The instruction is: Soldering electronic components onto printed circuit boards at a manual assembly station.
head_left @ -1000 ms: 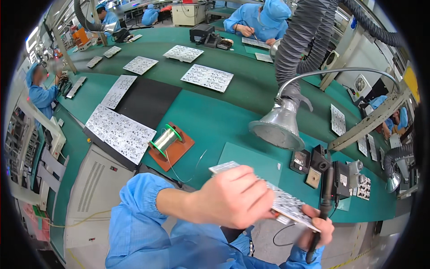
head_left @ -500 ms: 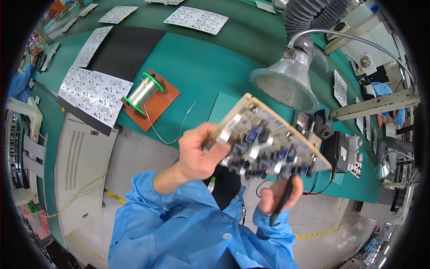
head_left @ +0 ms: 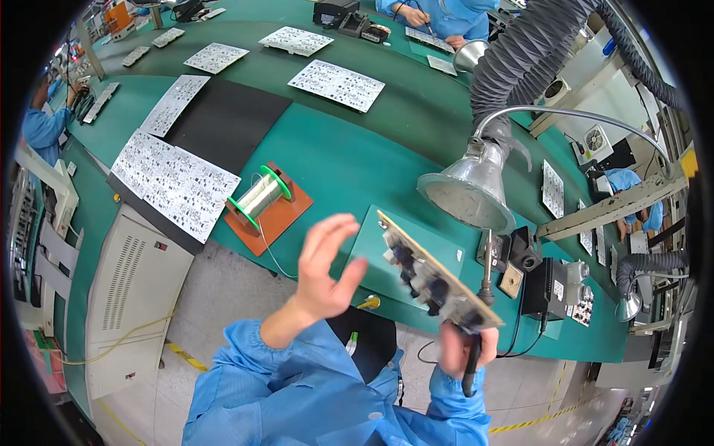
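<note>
My left hand (head_left: 321, 273) is off the circuit board, its fingers spread with nothing in them. To its right, my right hand (head_left: 455, 349) grips the board (head_left: 439, 281) by its lower corner. The board is tilted nearly edge-on, with dark and silver components facing toward me. The same hand also holds a soldering iron (head_left: 471, 366) by its black handle; its metal shaft points up behind the board. Solder wire on a green-rimmed spool (head_left: 260, 197) stands on a brown base left of my hands. Beneath the board, a light green mat (head_left: 372, 249) lies on the bench.
A metal fume hood (head_left: 467, 195) hangs on a ribbed duct just beyond the board. White circuit boards (head_left: 175, 178) lie on black sheets at left; several more sit on the far belt. A black soldering station (head_left: 541, 288) stands at right. A co-worker (head_left: 442, 18) works across the bench.
My left hand has let go of the board and opened. The board has turned from showing its component face to nearly edge-on, held by my right hand. The head view has shifted, showing more bench.
</note>
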{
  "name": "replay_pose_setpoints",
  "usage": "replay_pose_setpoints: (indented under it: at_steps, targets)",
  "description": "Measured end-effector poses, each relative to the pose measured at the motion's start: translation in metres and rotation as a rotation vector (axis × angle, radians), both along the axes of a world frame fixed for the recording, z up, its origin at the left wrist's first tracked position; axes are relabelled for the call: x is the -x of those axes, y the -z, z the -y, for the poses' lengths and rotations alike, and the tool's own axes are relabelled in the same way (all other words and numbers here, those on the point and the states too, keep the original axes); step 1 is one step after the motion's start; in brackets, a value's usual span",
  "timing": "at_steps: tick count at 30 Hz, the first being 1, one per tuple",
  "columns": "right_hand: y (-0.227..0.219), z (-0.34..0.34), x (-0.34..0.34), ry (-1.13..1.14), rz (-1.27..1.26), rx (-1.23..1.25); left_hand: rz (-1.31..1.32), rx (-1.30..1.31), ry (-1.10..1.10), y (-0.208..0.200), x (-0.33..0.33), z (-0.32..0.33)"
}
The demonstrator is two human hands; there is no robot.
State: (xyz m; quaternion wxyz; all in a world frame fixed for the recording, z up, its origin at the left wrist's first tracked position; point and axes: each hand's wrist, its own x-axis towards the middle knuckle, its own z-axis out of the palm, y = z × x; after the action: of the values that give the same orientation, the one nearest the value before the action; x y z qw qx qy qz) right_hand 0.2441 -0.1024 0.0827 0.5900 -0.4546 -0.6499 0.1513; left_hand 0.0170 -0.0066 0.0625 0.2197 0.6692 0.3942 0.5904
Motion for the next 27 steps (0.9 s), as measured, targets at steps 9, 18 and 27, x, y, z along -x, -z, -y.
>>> replay_pose_setpoints:
  at_steps: [9,18,27]
  targets:
    - [0.005,-0.047,-0.007,-0.073,0.851,-0.173,-0.492,0.065,-0.360,0.053,0.020,-0.014]
    - [0.026,-0.047,-0.002,-0.115,0.836,0.030,0.195,0.408,0.083,0.037,0.024,0.011]
    - [0.040,-0.026,-0.001,-0.185,0.317,0.210,0.106,0.284,0.306,0.029,0.012,0.041]
